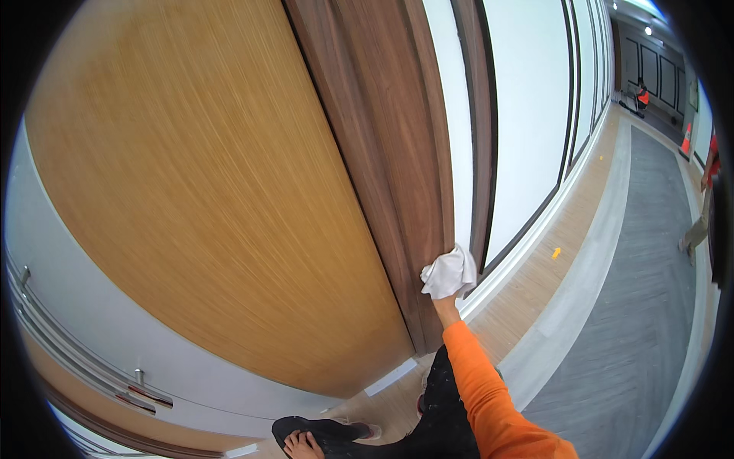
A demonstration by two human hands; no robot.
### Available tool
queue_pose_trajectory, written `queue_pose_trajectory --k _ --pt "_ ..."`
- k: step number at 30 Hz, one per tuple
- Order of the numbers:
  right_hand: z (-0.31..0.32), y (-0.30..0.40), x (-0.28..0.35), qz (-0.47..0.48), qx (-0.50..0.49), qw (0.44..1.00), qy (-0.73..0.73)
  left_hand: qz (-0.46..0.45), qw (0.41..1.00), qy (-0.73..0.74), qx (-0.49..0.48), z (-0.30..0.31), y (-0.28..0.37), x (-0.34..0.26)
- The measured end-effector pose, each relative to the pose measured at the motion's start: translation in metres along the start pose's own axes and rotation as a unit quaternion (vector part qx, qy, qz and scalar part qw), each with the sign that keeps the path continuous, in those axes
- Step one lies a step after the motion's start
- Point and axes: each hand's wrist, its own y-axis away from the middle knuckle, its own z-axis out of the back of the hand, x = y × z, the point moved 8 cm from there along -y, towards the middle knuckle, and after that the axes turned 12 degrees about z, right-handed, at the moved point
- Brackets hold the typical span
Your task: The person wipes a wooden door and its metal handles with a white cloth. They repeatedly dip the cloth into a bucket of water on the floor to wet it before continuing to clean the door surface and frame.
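A white cloth (451, 273) is bunched over my right hand (446, 295), which presses it to the lower part of a dark brown wooden door frame (404, 172). The cloth hides most of the fingers. My left hand (303, 444) rests on my knee in black trousers (321, 430), fingers a little apart, holding nothing. Left of the frame stands a light wood door panel (218, 189) with a grey panel (172, 350) along its edge.
Metal pull handles (74, 350) sit at the far left. White wall panels (530, 103) with dark trim run along the corridor. Grey flooring (625, 275) lies to the right. An orange cone (686, 140), a walking person (699, 212) and a person in an orange vest (643, 97) are farther off.
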Motion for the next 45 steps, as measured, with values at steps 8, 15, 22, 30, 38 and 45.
queue_pose_trajectory --k 8,15,22,30,38,45 --pt "-0.035 -0.115 0.039 0.175 0.026 0.984 0.037 -0.048 0.997 0.054 -0.007 -0.018 -0.009 -0.014" --pt "-0.096 -0.352 0.285 0.442 -0.074 0.884 0.132 -0.047 0.996 0.072 -0.007 -0.015 -0.016 -0.021" --pt "-0.127 -0.466 0.431 0.367 0.074 0.918 0.133 -0.028 0.998 0.06 0.004 -0.013 -0.021 -0.012" --pt "-0.109 -0.377 0.349 0.498 -0.116 0.79 0.338 0.005 0.998 0.052 0.034 -0.014 -0.021 -0.003" --pt "-0.039 -0.166 0.206 0.305 0.078 0.852 0.418 -0.013 0.999 0.032 0.035 -0.018 -0.021 -0.009" --pt "0.025 0.01 -0.006 -0.076 0.315 0.896 0.303 -0.004 0.998 0.049 0.033 -0.036 -0.025 -0.027"
